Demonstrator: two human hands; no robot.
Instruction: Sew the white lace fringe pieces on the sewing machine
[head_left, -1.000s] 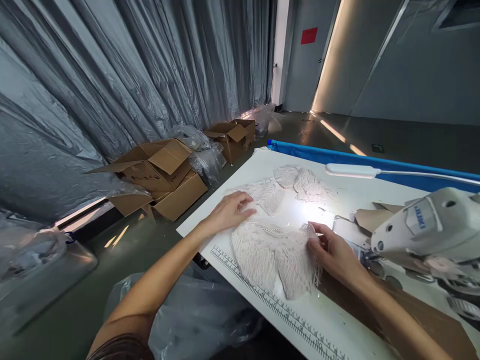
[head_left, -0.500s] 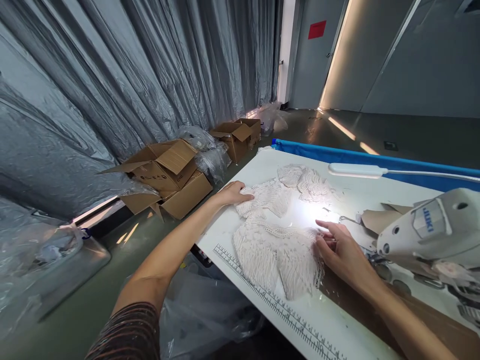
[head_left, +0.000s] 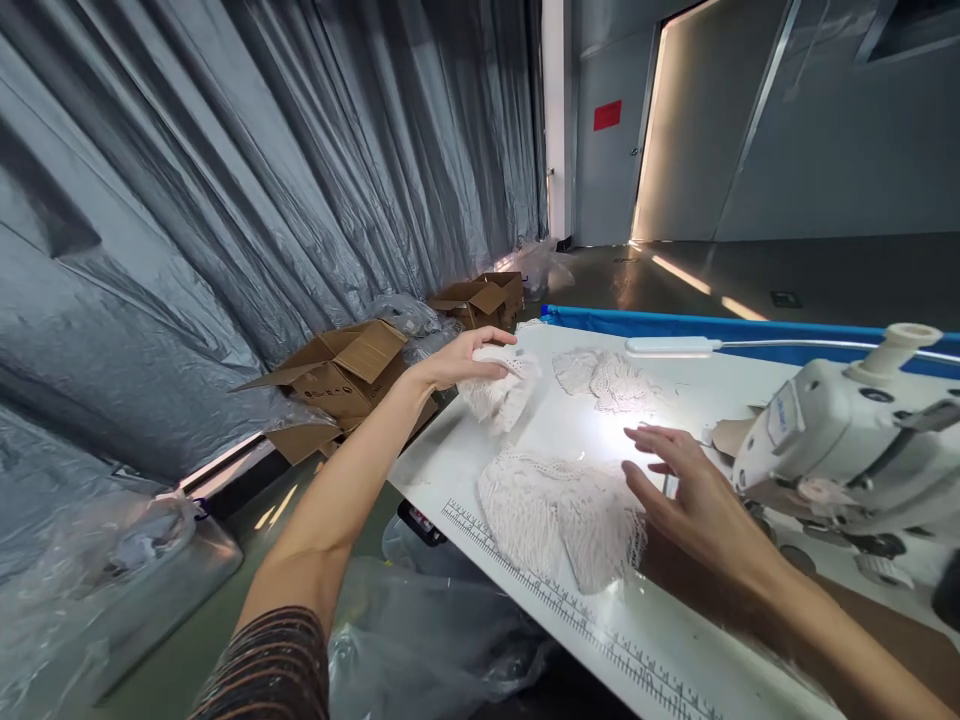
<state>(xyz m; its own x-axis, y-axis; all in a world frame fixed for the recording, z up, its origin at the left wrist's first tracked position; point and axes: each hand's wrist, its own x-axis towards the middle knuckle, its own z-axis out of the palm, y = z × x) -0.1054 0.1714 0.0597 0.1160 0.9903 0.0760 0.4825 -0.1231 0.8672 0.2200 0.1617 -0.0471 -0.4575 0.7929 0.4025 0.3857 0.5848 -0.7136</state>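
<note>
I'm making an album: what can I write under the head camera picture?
Left hand holding white lace, right hand open near the sewing machine.

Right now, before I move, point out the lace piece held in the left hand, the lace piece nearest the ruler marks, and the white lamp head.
Held lace piece (head_left: 496, 400): head view, on its hanging fabric.
Nearest lace piece (head_left: 551, 505): head view, mid-surface.
White lamp head (head_left: 670, 347): head view, mid-casing.

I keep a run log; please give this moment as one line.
left hand: pinches white fringed lace piece; right hand: open, holding nothing; nearer fringed lace: on tabletop, beside ruler markings; sewing machine: at right
</note>
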